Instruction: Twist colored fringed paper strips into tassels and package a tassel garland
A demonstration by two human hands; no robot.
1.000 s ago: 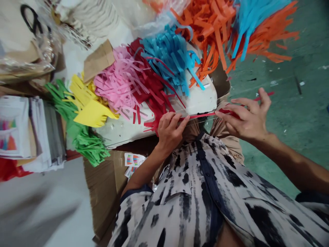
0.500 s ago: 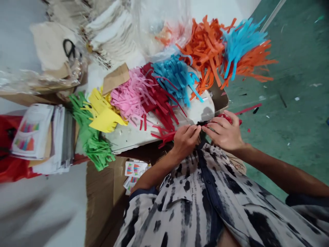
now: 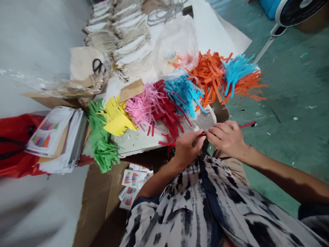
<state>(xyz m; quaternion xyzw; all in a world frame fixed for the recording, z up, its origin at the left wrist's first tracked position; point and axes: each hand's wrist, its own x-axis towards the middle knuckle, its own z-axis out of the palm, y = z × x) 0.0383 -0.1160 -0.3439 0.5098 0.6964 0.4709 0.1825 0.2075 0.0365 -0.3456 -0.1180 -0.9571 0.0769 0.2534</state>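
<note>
My left hand and my right hand meet close in front of my shirt, at the table's near edge. Both sets of fingers are closed on a red tassel, pinching a narrow part of it between them. Its cut strips stick out to the left of my left hand. Beyond my right hand a thin red strip with a dark end juts out. The fingers cover most of the middle. Just past my hands lies a dark red tassel bunch, beside a blue one.
Pink, yellow, green and orange tassels line the table. Printed cards are stacked at left. A cardboard box with cards stands below. A fan stands at far right.
The view has tilted up, showing more of the far table and the fan. My hands stay together on the red tassel; my left thumb has shifted and less red shows by my right hand.
</note>
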